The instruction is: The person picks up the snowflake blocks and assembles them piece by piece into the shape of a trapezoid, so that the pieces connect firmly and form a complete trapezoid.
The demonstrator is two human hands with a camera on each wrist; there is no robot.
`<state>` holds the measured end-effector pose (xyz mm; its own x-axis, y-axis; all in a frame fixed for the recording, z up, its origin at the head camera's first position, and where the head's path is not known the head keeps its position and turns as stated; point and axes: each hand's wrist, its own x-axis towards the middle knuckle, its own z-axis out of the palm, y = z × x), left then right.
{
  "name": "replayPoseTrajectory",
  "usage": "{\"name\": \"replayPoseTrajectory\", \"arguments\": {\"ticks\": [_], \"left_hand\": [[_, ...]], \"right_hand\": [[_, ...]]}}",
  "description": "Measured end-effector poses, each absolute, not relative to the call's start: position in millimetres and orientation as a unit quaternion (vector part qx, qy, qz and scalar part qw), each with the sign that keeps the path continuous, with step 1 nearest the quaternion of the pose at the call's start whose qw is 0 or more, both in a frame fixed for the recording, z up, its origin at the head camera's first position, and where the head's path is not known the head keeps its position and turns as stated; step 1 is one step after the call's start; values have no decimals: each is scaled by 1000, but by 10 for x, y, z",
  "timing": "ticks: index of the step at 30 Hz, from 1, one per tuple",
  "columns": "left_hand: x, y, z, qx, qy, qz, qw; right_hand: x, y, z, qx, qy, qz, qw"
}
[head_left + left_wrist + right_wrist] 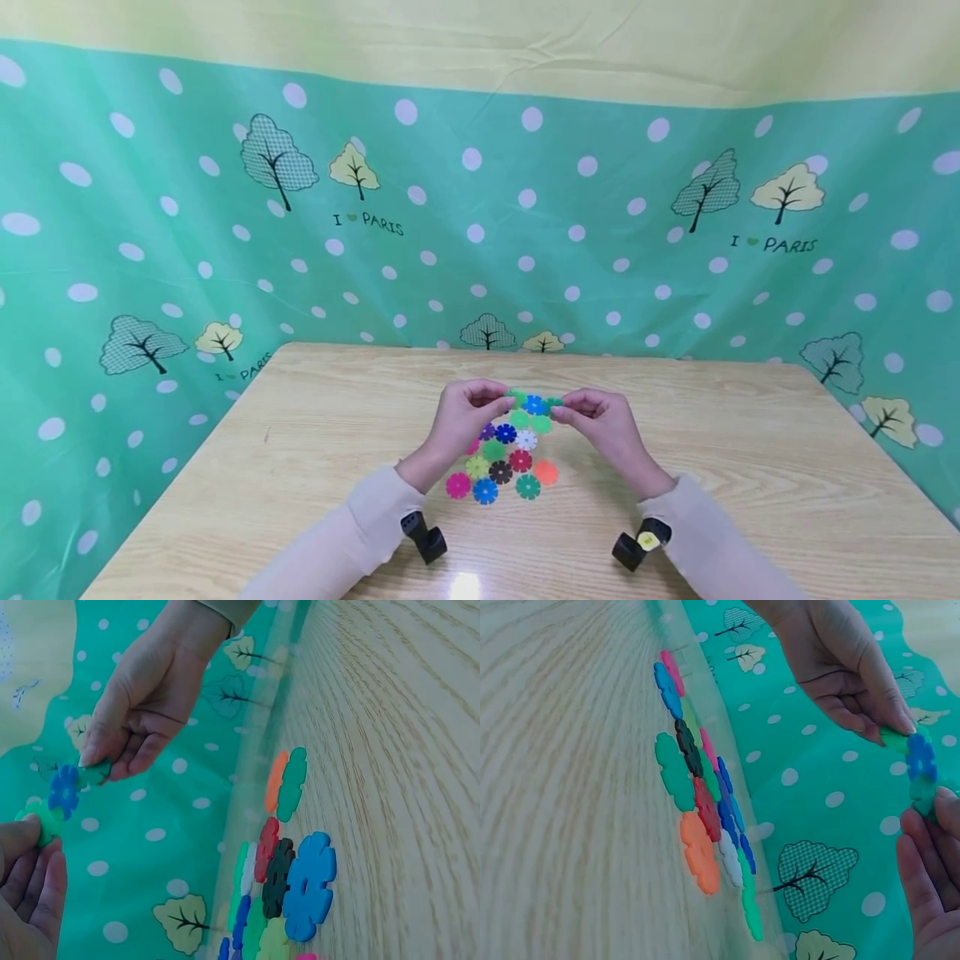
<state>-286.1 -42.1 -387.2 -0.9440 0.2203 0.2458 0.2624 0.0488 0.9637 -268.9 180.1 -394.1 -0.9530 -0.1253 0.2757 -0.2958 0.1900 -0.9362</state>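
Note:
My left hand (467,421) pinches a light green notched plastic disc (49,822) between thumb and fingers. Opposite it, my right hand (606,423) pinches a darker green disc (553,403). A blue disc (65,792) sits between the two and appears joined to both, making a short row held above the table. Beneath the hands lie loose flower-shaped discs of the same kind, among them a black one (500,472), a red one (521,460), an orange one (546,472) and a white one (527,440).
The discs lie on a light wooden table (300,467). A green dotted cloth (450,192) with printed trees hangs behind it and along its sides. Each wrist wears a small black camera (424,537).

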Motion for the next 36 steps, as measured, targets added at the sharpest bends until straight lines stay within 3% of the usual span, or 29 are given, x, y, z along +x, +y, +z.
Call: {"name": "replayPoseTrajectory", "arguments": {"ticks": [17, 22, 36], "left_hand": [[-2586, -332, -3568, -170, -729, -661, 52], [-2584, -348, -3518, -176, -736, -653, 36], [-2760, -345, -3905, -183, -731, -657, 1]], "right_hand": [[-2633, 1767, -4004, 130, -746, 648, 82], [-2647, 1782, -4003, 134, -732, 663, 77], [-2705, 1720, -4021, 183, -761, 621, 47]]}}
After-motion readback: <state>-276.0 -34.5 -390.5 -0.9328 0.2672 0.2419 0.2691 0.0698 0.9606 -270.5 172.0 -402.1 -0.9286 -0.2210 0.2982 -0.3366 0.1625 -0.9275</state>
